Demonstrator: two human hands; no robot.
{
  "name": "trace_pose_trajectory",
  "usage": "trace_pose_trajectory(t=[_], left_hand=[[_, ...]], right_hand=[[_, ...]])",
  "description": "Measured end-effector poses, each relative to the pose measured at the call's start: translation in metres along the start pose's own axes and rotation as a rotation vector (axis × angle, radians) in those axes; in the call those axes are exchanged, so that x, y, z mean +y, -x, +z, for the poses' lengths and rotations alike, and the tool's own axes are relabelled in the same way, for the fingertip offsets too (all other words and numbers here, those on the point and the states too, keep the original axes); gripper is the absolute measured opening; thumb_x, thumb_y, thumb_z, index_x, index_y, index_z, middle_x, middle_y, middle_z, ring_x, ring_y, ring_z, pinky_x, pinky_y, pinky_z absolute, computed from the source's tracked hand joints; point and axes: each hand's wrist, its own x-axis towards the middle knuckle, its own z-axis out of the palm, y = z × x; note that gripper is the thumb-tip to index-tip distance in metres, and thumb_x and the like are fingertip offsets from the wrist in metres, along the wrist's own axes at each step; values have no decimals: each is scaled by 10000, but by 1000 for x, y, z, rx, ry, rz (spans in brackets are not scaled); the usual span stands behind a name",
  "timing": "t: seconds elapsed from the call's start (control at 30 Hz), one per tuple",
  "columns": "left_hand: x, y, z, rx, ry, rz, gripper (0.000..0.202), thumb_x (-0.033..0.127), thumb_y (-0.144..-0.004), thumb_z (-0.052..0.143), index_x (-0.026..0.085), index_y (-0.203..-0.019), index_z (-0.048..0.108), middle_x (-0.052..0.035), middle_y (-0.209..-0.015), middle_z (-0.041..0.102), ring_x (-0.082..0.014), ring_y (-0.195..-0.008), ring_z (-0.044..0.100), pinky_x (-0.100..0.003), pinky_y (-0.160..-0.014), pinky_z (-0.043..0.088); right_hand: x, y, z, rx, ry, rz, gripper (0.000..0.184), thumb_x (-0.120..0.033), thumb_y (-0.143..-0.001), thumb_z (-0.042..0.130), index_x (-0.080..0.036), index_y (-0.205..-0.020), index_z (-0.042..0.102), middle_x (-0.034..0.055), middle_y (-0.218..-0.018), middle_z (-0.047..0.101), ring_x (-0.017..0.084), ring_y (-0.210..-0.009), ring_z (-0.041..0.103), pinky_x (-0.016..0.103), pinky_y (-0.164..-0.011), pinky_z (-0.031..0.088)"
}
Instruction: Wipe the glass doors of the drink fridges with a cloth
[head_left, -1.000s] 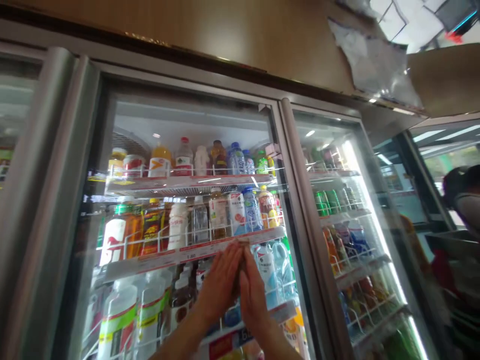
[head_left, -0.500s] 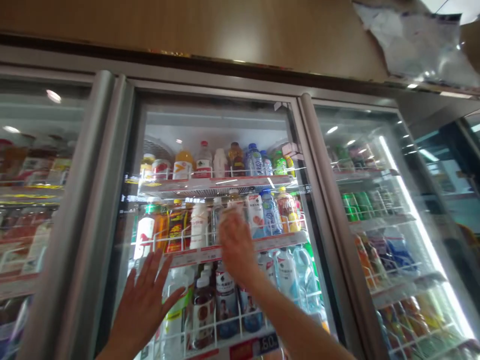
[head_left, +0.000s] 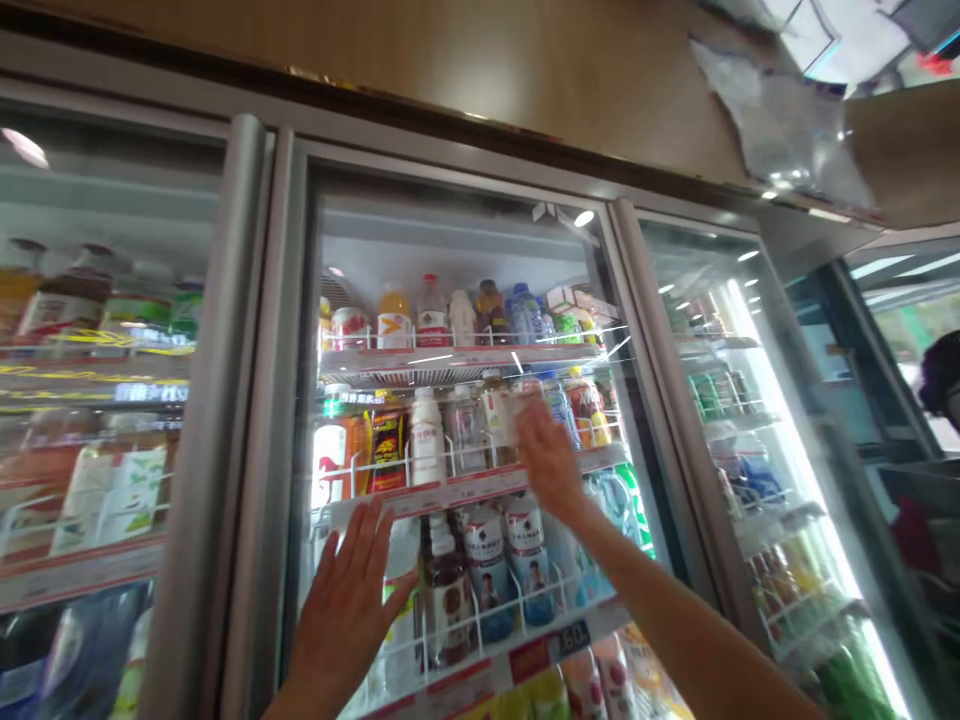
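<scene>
In front of me is the glass door (head_left: 450, 225) of a drinks fridge, with reflections across it. My left hand (head_left: 349, 595) is open, its fingers stretched flat at the lower left of the glass, over a bottle with a yellow-green label (head_left: 403, 600). My right hand (head_left: 551, 455) is raised at the middle shelf (head_left: 435, 497), in front of bottles near the shelf's right side. Motion smears its fingers, and whether it holds anything does not show. Behind the glass, a white bottle (head_left: 427, 440) and a dark bottle (head_left: 448, 610) stand between the hands.
Metal door frames (head_left: 240, 400) flank the door. Another fridge section (head_left: 97, 330) with bottles lies at the left, and a lit one (head_left: 739, 400) at the right. Above runs a wooden panel (head_left: 450, 80), with a clear plastic sheet (head_left: 787, 120) hanging at its right.
My right hand has shifted right along the middle shelf, now in front of bottles farther right. My left hand keeps about the same place on the door. The view has swung slightly left.
</scene>
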Motion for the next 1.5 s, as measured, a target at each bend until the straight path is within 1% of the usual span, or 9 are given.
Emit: trace_pose_trajectory(t=[0.1,0.27,0.43,0.6,0.8,1.0,1.17,1.33,1.5], left_hand=[[0,3,0,-1,47,-29,694,510,-909,227,63,-1431,128,-191,-1416,373,-253,-1400,146,-463,-1092,208],[1,4,2,26,145,-32,671,500,-912,219,104,-1441,100,-173,-1431,356,-241,-1400,146,-472,-1106,181],[2,3,4,57,218,-39,639,465,-921,210,121,-1444,83,-147,-1495,228,-240,-1406,113,-470,-1121,136],[3,2,2,41,212,-24,606,419,-927,213,147,-1448,64,-119,-1526,132,-238,-1412,68,-478,-1125,100],[-6,10,10,-18,198,-5,576,406,-911,221,238,-1448,99,-89,-1531,133,-275,-1404,117,-513,-1112,132],[0,16,7,-105,140,-60,580,407,-903,244,297,-1445,69,-50,-1536,117,-314,-1384,181,-576,-1069,221],[34,34,-12,-193,74,-140,596,460,-907,236,277,-1447,63,-64,-1542,64,-304,-1404,90,-574,-1077,192],[45,54,-22,-269,41,-140,609,511,-904,234,269,-1445,97,-86,-1533,121,-300,-1402,109,-544,-1086,185],[55,78,-29,-290,81,-162,598,467,-912,267,275,-1445,74,-95,-1529,135,-293,-1404,102,-551,-1099,138]], right_hand=[[-11,0,2,91,60,190,511,-113,-878,321,-135,-1388,347,140,-1480,273,245,-1412,69,513,-1084,210],[-30,17,1,-242,-50,-267,471,-249,-868,442,-279,-1338,432,7,-1473,322,203,-1399,153,421,-1111,219],[12,25,-14,126,130,224,485,-152,-912,277,-203,-1387,361,95,-1473,302,215,-1379,224,463,-1051,321],[28,58,-11,-72,51,-44,459,-246,-899,395,-295,-1355,409,19,-1440,379,165,-1330,333,345,-1023,391],[125,68,-35,142,153,261,528,-167,-923,211,-172,-1451,194,130,-1498,229,244,-1386,203,536,-1053,304],[90,102,-19,-66,10,-44,524,-199,-892,380,-303,-1403,322,22,-1482,302,186,-1362,276,387,-1043,370],[71,114,-24,195,53,267,586,-126,-868,362,-239,-1433,255,81,-1524,168,257,-1399,153,518,-1047,307],[30,128,-28,-141,-187,-204,550,-148,-843,392,-273,-1378,374,17,-1474,322,228,-1375,239,441,-1093,263],[25,135,-35,109,-2,323,593,-128,-867,364,-256,-1435,252,82,-1515,204,260,-1393,180,516,-1052,294]])
